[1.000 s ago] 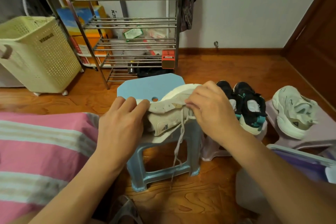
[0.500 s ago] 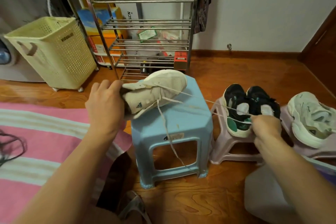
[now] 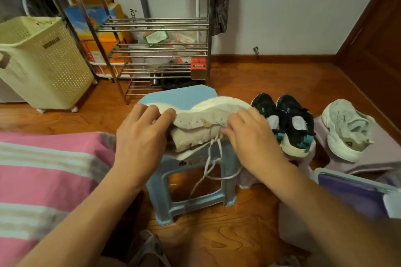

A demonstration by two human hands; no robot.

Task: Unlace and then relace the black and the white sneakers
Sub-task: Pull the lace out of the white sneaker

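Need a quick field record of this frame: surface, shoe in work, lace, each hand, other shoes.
surface: blue plastic stool on wood floor
shoe in work: white sneaker lying on its side on the stool
lace: white shoelace hanging down in front of the stool
left hand: holds the sneaker's heel end
right hand: fingers at the eyelets; grip on lace not clear
other shoes: black sneakers and second white sneaker on lilac stools, right

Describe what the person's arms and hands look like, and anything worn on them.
Both forearms are bare right up to the bottom edge of the picture; no sleeve shows. The left hand and the right hand wear no gloves, and no watch, bracelet or ring can be seen on either. The nails look short and plain, though the picture is too soft to be sure.
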